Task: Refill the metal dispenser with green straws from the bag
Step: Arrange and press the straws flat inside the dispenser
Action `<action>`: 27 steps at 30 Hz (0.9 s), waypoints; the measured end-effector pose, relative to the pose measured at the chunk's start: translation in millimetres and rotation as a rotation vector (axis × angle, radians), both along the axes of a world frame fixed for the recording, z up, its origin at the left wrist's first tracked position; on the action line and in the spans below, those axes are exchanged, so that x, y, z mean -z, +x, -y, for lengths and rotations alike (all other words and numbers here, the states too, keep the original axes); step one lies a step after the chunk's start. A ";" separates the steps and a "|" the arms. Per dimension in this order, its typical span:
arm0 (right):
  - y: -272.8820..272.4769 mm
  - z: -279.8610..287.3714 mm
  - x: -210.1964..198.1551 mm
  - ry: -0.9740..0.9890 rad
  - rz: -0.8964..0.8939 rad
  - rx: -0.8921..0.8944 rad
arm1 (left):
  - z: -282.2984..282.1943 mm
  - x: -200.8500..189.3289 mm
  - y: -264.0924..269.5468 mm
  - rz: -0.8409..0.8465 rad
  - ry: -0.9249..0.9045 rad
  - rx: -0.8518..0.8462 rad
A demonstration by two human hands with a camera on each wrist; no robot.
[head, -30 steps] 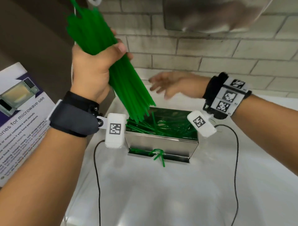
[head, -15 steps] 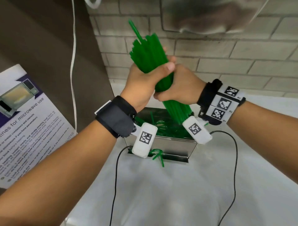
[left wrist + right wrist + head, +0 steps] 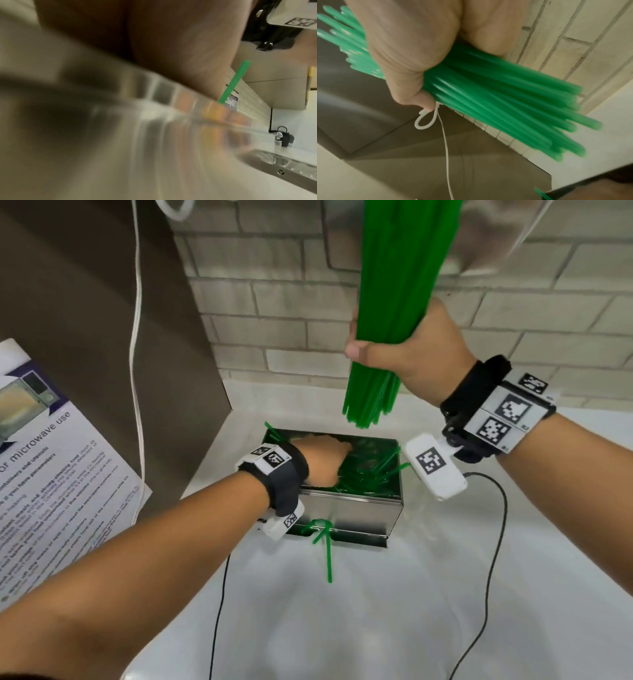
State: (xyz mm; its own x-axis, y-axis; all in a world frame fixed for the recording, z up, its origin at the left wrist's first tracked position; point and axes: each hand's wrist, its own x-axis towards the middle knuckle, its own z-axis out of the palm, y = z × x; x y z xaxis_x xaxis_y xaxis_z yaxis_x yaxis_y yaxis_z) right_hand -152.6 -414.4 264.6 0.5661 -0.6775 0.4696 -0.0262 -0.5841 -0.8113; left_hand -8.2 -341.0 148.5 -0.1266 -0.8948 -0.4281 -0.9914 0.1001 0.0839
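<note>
My right hand (image 3: 404, 354) grips a thick bundle of green straws (image 3: 394, 285) upright, its lower ends hanging just above the open metal dispenser (image 3: 359, 511). In the right wrist view the fingers (image 3: 412, 54) wrap round the bundle of green straws (image 3: 505, 101). My left hand (image 3: 322, 460) reaches down into the dispenser among loose straws (image 3: 370, 474), and its fingers are hidden there. A few straws (image 3: 323, 539) poke out of the bottom slot. The left wrist view is blurred, showing the palm (image 3: 154, 40), the metal wall (image 3: 120, 135) and one straw (image 3: 233, 83).
The dispenser stands on a white counter (image 3: 342, 628) against a brick wall (image 3: 274, 302). A microwave notice (image 3: 41, 474) and a brown panel (image 3: 85, 320) with a hanging white cord (image 3: 137, 337) are at left. Black cables (image 3: 219, 611) trail forward. A sink (image 3: 283, 166) lies to the right.
The bundle passed from my left hand to my right, which now holds it alone and higher. My left hand let go and dropped into the dispenser.
</note>
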 end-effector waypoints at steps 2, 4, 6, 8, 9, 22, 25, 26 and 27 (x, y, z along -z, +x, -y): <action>2.8 -0.9 5.9 0.019 -0.048 -0.007 | 5.7 4.4 -6.4 0.097 0.069 0.035; 4.4 -1.4 11.7 0.036 -0.088 -0.012 | 7.9 9.8 -12.1 0.148 0.109 0.063; 5.2 -1.3 16.4 0.053 -0.115 -0.022 | 8.3 12.1 -15.0 0.153 0.131 0.062; 6.1 -1.2 18.7 0.056 -0.133 -0.035 | 8.8 11.5 -14.5 0.142 0.145 0.044; 6.3 -1.1 19.0 0.061 -0.136 -0.040 | 8.6 10.7 -14.1 0.133 0.151 0.042; 7.4 10.1 29.3 0.121 -0.162 -0.038 | 18.4 -31.6 -3.1 0.068 0.247 0.058; 8.2 12.3 32.6 0.123 -0.179 -0.024 | 26.9 -41.9 -2.4 0.117 0.254 0.087; 8.4 13.1 33.7 0.127 -0.184 -0.019 | 28.2 -39.4 -4.7 0.145 0.267 0.108; 8.8 13.8 35.2 0.134 -0.189 -0.016 | 28.3 -34.4 -7.9 0.177 0.282 0.130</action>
